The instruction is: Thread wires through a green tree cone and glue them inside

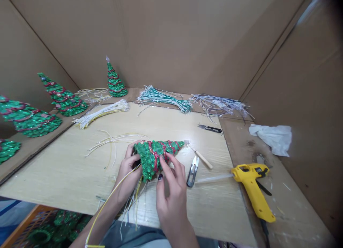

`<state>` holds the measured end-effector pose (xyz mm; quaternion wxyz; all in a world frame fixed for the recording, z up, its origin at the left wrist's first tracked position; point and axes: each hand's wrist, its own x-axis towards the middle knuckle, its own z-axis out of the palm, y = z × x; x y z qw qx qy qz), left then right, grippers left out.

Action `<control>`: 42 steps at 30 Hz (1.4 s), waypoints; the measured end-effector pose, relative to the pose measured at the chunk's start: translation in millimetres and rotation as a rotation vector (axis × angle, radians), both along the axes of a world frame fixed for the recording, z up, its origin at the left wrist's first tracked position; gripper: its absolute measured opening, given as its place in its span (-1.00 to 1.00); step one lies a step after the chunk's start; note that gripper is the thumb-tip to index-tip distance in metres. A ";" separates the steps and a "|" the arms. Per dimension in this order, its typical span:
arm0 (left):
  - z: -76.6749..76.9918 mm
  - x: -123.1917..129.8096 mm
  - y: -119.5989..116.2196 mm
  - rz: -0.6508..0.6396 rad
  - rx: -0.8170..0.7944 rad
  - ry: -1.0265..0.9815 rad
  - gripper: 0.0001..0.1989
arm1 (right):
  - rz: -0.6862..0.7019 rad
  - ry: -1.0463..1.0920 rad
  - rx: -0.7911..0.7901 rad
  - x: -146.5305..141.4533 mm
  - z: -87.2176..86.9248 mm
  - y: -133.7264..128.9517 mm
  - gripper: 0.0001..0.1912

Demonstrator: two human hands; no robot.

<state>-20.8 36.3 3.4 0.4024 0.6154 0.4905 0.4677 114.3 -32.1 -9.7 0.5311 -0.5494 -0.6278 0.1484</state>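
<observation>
Sequined green Christmas-tree cone (151, 160), on its side: left hand (128, 171) gripping with curled fingers, right hand (171, 200) fingers spread on it; thread snips (193, 171) at 4 o'clock; yellow glue gun (252, 187) beyond

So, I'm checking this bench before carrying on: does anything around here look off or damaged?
Yes, the brown board beside the yellow glue gun has dark, scorched-looking marks just above the gun. They stand out on the paler wood, though I can't tell whether they're burns or stains.
</observation>
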 end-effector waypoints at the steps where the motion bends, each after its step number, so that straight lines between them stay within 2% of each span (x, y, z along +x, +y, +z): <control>1: -0.1 0.7 -0.2 -0.001 -0.005 -0.006 -0.81 | 0.001 -0.002 -0.001 -0.1 -0.1 -0.2 -0.39; 13: 2.5 8.1 -2.4 0.014 -0.091 -0.093 -0.86 | -0.004 -0.022 0.016 0.8 1.2 0.6 -0.41; 27: -2.9 7.1 -2.7 0.006 -0.134 -0.114 -0.86 | 0.000 -0.024 0.016 1.0 0.3 -2.6 -0.40; 37: 9.0 15.1 -4.2 0.018 -0.134 -0.163 -0.85 | -0.003 -0.017 0.006 1.1 1.0 -1.3 -0.39; 42: 8.7 15.0 -4.9 0.009 -0.119 -0.153 -0.87 | -0.007 -0.021 0.009 1.2 -0.3 -2.5 -0.41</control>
